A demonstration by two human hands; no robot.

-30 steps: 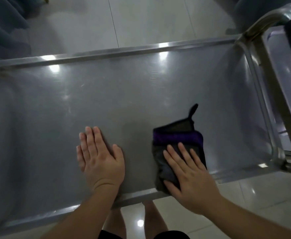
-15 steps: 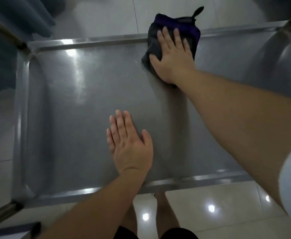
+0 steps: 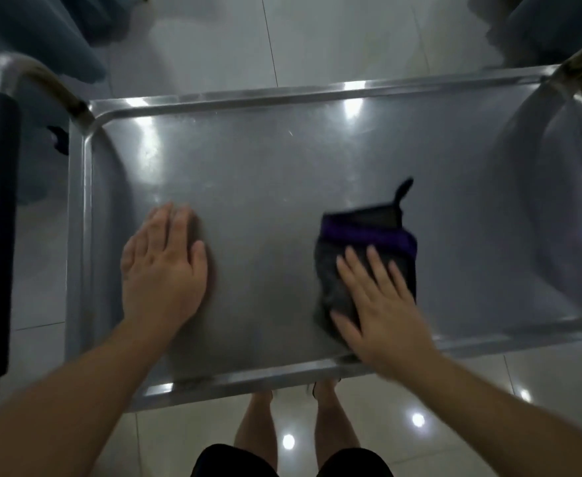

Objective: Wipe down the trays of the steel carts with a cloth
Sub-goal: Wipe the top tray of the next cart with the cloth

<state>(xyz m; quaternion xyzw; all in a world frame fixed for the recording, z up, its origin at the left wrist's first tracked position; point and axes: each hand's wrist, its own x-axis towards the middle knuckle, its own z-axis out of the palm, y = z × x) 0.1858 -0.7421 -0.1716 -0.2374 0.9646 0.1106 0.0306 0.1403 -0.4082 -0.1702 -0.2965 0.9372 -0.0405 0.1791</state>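
Head view: since the earlier frame the cloth [image 3: 368,256] has travelled from the tray's [image 3: 248,94] far edge back toward its near edge, right of centre. The right hand [image 3: 382,304], fingers spread flat, presses it down for wiping contact. The left hand [image 3: 164,266], fingers together, rests flat left of centre, probably steadying the cart.

Steel tray [image 3: 282,166] of a cart: rectangular, shallow, brushed grey, with a raised rolled rim and rounded corners, lying level and seen from above. Bright light reflections along the far rim and on the left part of the floor. Dark grey cloth [image 3: 368,249] with a purple band and a small black loop at its far edge, folded into a rough rectangle, lying flat on the tray's right half near the front rim, loop pointing away. Slightly blurred. Near part of cloth covered, far part exposed.
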